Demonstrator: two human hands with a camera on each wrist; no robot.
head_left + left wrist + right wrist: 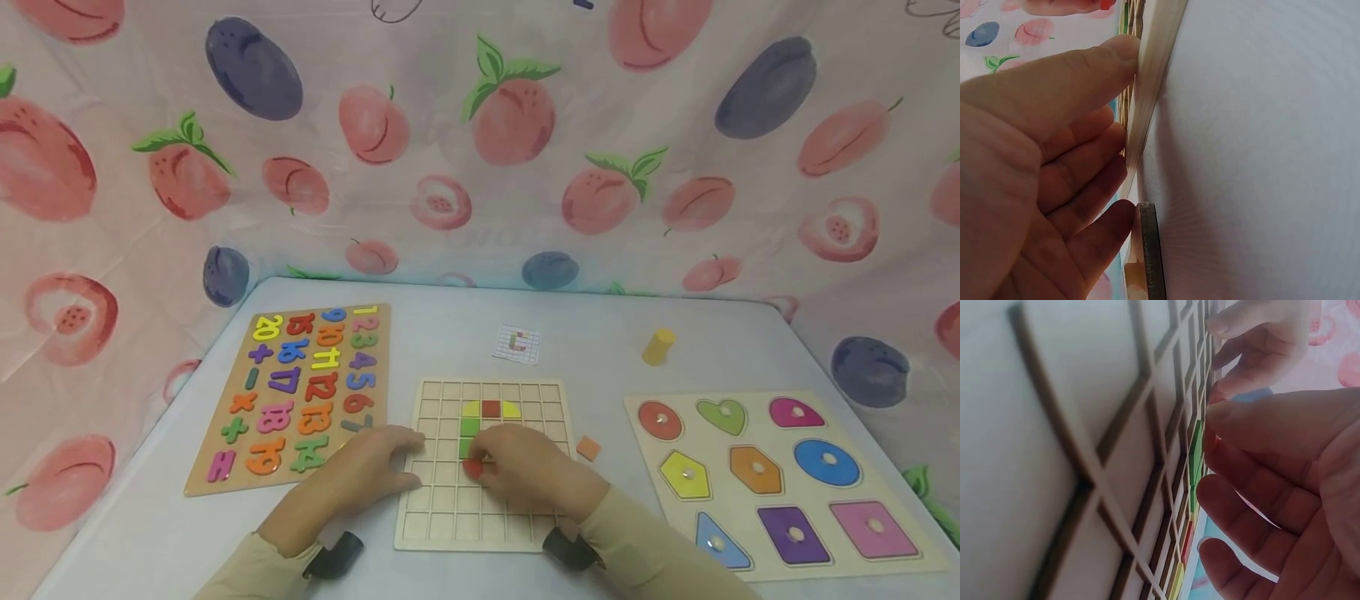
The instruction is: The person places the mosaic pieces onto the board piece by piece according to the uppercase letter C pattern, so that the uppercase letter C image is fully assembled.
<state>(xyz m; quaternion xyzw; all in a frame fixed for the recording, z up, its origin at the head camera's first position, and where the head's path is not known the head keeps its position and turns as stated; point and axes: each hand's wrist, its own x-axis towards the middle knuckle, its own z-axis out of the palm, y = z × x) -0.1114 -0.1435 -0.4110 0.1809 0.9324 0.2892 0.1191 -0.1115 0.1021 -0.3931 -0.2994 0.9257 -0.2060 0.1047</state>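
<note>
My right hand (525,467) is over the middle of a wooden grid board (442,500). Between its thumb and finger it pinches a small red piece (472,469), partly covered by the fingertips. Just above this piece, two green squares (469,437) are stacked in one column of the grid. A brown-red square (491,408) lies in a row above them, with a yellow rounded piece (511,408) on its right and another on its left. At the board's left edge is my left hand (372,467), fingers loosely extended, its thumb touching the rim (1150,75).
An orange square (588,448) lies right of the grid board. Behind it are a printed pattern card (517,344) and a yellow cylinder (659,347). A number puzzle (247,400) sits at left, partly under my left arm; a shape puzzle (720,442) is at right.
</note>
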